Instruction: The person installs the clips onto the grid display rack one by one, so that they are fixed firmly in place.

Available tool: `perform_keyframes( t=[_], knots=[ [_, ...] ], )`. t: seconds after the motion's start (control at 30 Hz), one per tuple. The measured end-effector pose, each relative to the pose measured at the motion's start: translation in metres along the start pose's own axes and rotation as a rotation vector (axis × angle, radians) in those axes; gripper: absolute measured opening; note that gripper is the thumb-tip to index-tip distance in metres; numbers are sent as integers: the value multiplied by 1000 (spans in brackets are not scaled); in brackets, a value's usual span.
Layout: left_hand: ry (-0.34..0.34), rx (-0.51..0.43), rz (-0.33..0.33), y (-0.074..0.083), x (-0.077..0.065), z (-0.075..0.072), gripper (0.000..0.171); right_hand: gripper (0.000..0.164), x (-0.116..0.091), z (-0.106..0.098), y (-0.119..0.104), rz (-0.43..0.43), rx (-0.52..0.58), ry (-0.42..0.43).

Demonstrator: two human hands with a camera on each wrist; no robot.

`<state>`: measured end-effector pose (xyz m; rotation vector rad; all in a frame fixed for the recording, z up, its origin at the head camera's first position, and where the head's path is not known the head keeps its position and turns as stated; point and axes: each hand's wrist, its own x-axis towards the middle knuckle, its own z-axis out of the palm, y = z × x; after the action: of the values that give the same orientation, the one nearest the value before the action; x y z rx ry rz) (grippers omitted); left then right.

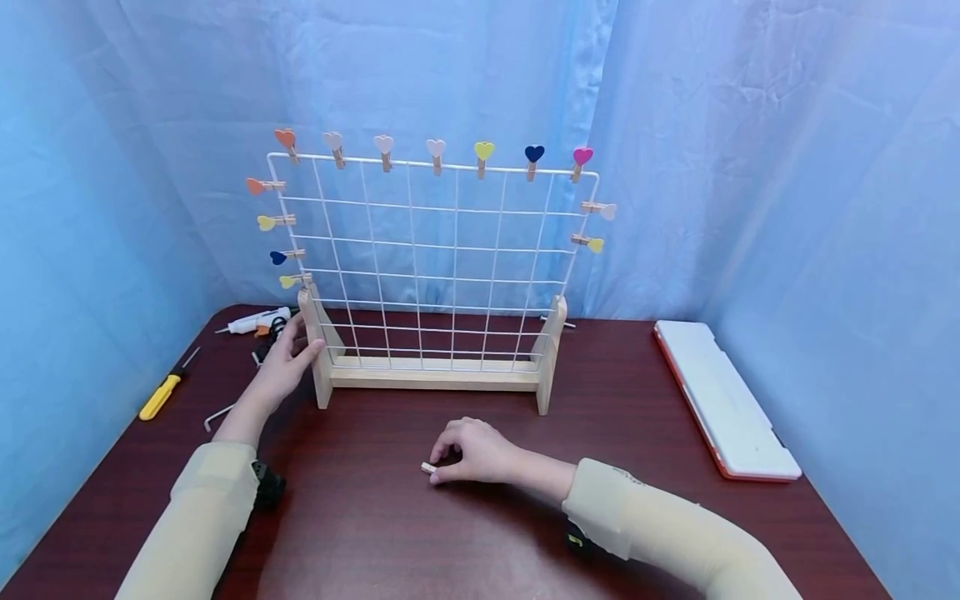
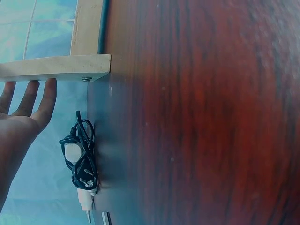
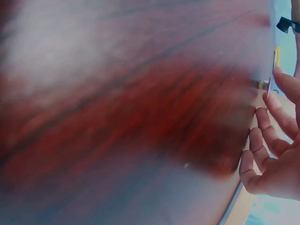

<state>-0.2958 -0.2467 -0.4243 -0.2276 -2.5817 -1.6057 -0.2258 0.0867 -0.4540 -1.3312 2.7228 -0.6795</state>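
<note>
My right hand (image 1: 480, 450) pinches a small wooden clothespin (image 1: 427, 467) between thumb and fingertips, low over the table; its other fingers are bent. In the right wrist view the clothespin (image 3: 262, 85) shows small at the fingertips. My left hand (image 1: 281, 371) rests against the left upright (image 1: 318, 367) of a wooden stand, its fairly straight fingertips on the outer face and the thumb at the front edge. A white wire grid (image 1: 435, 246) stands upright in it. Heart-topped clothespins, such as a yellow one (image 1: 483, 152), line its top and both sides.
Left on the dark red table (image 1: 375, 525) lie a yellow screwdriver (image 1: 161, 397), a hex key (image 1: 217, 415) and a white glue gun (image 1: 255, 322) with a bundled black cord (image 2: 84, 154). At the right lies a white case (image 1: 726, 400) with a red base. Blue curtains surround the table.
</note>
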Motion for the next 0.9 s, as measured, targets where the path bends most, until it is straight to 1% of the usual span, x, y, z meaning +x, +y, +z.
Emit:
perform_keyframes(
  t=[0.1, 0.2, 0.27, 0.4, 0.5, 0.6, 0.77, 0.83, 0.9],
  knots=[
    [2, -2, -2, 0, -1, 0, 70, 14, 1, 0, -4, 32, -33, -36],
    [0, 0, -4, 0, -1, 0, 71, 12, 0, 1, -4, 34, -35, -60],
    [-1, 0, 1, 0, 0, 0, 71, 12, 0, -1, -5, 28, 10, -72],
    [0, -6, 10, 0, 0, 0, 70, 11, -2, -12, -4, 7, 147, -98],
    [0, -10, 8, 0, 0, 0, 70, 10, -6, -23, -1, -9, 201, -100],
    [-2, -12, 4, 0, 0, 0, 70, 10, -12, -36, 3, -16, 205, -54],
    [-4, -11, 2, 0, 2, 0, 70, 13, -23, -67, 14, -1, 230, 93],
    [-4, -8, 1, 0, 2, 0, 70, 15, -28, -83, 18, 37, 242, 167],
    [-4, -8, -2, -2, 1, 0, 70, 17, -32, -103, 16, 101, 270, 237]
  ],
)
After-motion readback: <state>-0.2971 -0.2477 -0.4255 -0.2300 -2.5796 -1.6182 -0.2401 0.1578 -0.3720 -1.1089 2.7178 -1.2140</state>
